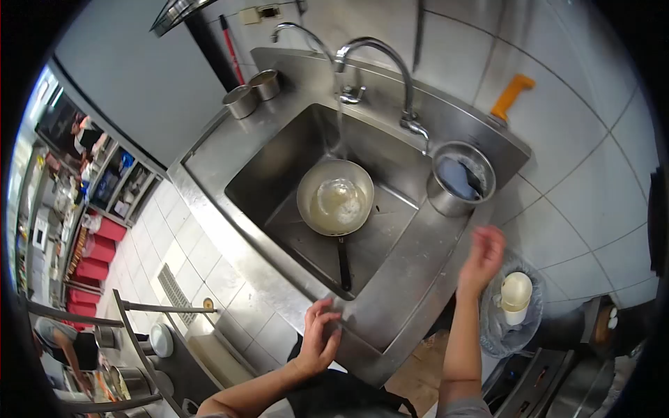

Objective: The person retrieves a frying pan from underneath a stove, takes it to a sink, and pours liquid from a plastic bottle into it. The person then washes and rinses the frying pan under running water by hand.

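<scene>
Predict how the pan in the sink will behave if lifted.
The pan likely feels heavy for its size, since liquid pools inside. Being open-topped, it may slosh if tilted. Its single long handle leaves the load off-centre, so it could twist in the grip.

Bright, pale light lay across the steel counter [411, 299], whitening its left edge, while the sink basin [279, 157] darkened along its left wall. Glints broke up the water in the pan [304, 194]. Of the 2 hands, the right hand [481, 258], off the counter's right edge, was motion-blurred. Distortion curved the wall tiles [585, 146], black filled the corners, and shelving [115, 184] beyond the counter's left corner looked soft.
</scene>
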`<state>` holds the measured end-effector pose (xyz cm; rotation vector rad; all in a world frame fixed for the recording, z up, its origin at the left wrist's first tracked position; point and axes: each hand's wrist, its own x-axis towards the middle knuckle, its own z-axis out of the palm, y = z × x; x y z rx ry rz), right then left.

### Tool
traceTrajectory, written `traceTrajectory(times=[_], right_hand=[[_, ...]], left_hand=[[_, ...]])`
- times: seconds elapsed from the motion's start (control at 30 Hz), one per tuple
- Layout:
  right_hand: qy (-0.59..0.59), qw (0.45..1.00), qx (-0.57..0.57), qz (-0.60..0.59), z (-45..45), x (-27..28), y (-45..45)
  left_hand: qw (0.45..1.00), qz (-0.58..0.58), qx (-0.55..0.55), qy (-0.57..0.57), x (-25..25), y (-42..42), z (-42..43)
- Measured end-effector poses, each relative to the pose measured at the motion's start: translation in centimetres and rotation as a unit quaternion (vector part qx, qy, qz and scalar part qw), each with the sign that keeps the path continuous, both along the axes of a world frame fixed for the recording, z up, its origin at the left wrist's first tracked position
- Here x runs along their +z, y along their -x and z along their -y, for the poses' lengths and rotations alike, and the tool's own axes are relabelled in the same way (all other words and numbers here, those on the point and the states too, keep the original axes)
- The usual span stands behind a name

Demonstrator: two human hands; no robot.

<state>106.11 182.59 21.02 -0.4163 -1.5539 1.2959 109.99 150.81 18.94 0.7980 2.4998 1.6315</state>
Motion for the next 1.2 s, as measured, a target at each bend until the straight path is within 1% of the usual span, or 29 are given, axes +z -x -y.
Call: traceTrajectory(times=[0.03, 0.07, 0.1, 0.13, 0.17, 0.2, 0.23, 0.3, 0.37, 0.47, 0.53, 0.57, 0.6, 0.63, 0.67, 0.7, 0.77, 0.8, 0.83, 0.87, 0.9, 0.93, 0.97, 1.0, 1.03, 1.07, 1.1, 1.17, 1.2], right_hand=[[-0.089, 0.991, 0.081, 0.062, 2.0, 0.9, 1.7], [-0.177, 0.964, 0.157, 0.124, 4.1, 1.4, 3.5], [-0.151, 0.935, 0.258, 0.188, 7.1, 1.8, 5.2], [-0.151, 0.885, 0.366, 0.246, 9.4, -0.3, 7.2], [-0.199, 0.82, 0.423, 0.33, 11.4, -2.4, 8.6], [-0.288, 0.701, 0.479, 0.443, 12.9, -5.4, 10.1], [-0.365, 0.557, 0.515, 0.54, 14.1, -8.2, 11.8], [-0.358, 0.457, 0.515, 0.63, 16.2, -12.9, 14.1], [-0.331, 0.473, 0.448, 0.683, 16.9, -20.4, 16.4], [-0.197, 0.62, 0.339, 0.679, 18.6, -23.1, 16.2], [-0.15, 0.611, 0.293, 0.72, 19.5, -27.3, 16.0], [-0.122, 0.601, 0.272, 0.742, 19.7, -29.6, 15.8], [-0.133, 0.63, 0.295, 0.706, 19.7, -30.1, 15.8], [-0.037, 0.66, 0.274, 0.698, 19.9, -30.7, 15.7], [0.06, 0.684, 0.247, 0.684, 20.3, -29.5, 16.2], [0.155, 0.701, 0.215, 0.663, 20.9, -27.1, 17.1], [0.178, 0.698, 0.291, 0.63, 21.7, -22.1, 19.4], [0.192, 0.695, 0.275, 0.636, 21.4, -22.6, 19.9], [0.209, 0.693, 0.254, 0.641, 21.3, -23.2, 20.3], [0.311, 0.686, 0.265, 0.602, 22.1, -20.5, 21.4], [0.281, 0.702, 0.221, 0.615, 23.5, -17.2, 23.1], [0.344, 0.723, 0.194, 0.566, 23.6, -20.4, 24.0], [0.435, 0.717, 0.249, 0.485, 24.2, -17.9, 25.0], [0.545, 0.712, 0.275, 0.346, 24.9, -18.2, 25.7], [0.59, 0.67, 0.296, 0.34, 25.3, -16.9, 27.0], [0.604, 0.646, 0.332, 0.329, 25.1, -17.1, 27.7], [0.619, 0.618, 0.368, 0.316, 25.2, -16.5, 28.3], [0.561, 0.638, 0.405, 0.338, 24.6, -13.9, 28.4], [0.522, 0.601, 0.501, 0.34, 22.8, -14.4, 28.6]], left_hand=[[1.0, -0.003, 0.001, -0.02, 0.5, 1.1, 0.8], [0.999, -0.02, 0.007, -0.04, 0.5, 2.5, 1.9], [0.998, -0.032, 0.014, -0.054, 1.1, 4.1, 2.8], [0.996, -0.029, 0.021, -0.08, 1.2, 5.8, 3.6], [0.994, -0.024, 0.027, -0.104, 1.2, 7.5, 4.5], [0.993, -0.029, 0.015, -0.116, 1.5, 9.1, 5.3], [0.991, -0.036, 0.002, -0.129, 2.0, 11.1, 5.8], [0.989, -0.045, -0.028, -0.141, 2.7, 14.7, 7.7], [0.985, -0.059, -0.061, -0.147, 4.0, 18.4, 9.3], [0.982, -0.043, -0.089, -0.158, 4.8, 23.3, 12.2], [0.978, -0.028, -0.102, -0.178, 4.1, 26.3, 13.4], [0.978, -0.018, -0.121, -0.168, 3.5, 27.6, 14.0], [0.977, -0.007, -0.142, -0.158, 2.9, 28.9, 14.4], [0.975, 0.005, -0.163, -0.149, 2.6, 30.2, 14.7], [0.977, 0.01, -0.183, -0.111, 2.8, 31.4, 14.6], [0.976, 0.049, -0.191, -0.088, 2.5, 32.3, 14.4], [0.967, 0.119, -0.222, -0.047, 1.0, 33.8, 13.0], [0.963, 0.133, -0.235, -0.02, -1.0, 34.3, 12.2], [0.954, 0.181, -0.238, 0.034, -2.9, 34.4, 11.3], [0.933, 0.234, -0.254, 0.096, -3.6, 35.0, 10.3], [0.924, 0.253, -0.249, 0.141, -5.9, 35.2, 9.0], [0.886, 0.366, -0.257, 0.125, -10.4, 35.7, 7.6], [0.835, 0.476, -0.253, 0.113, -13.7, 36.0, 6.4], [0.8, 0.553, -0.208, 0.102, -11.2, 36.3, 5.7], [0.759, 0.626, -0.154, 0.089, -6.1, 37.0, 5.5], [0.712, 0.692, -0.096, 0.075, -3.6, 37.6, 5.4], [0.715, 0.678, -0.149, 0.087, -5.1, 38.5, 5.8], [0.713, 0.648, -0.245, 0.109, -9.3, 40.5, 7.5], [0.714, 0.596, -0.332, 0.157, -7.0, 42.4, 7.8]])
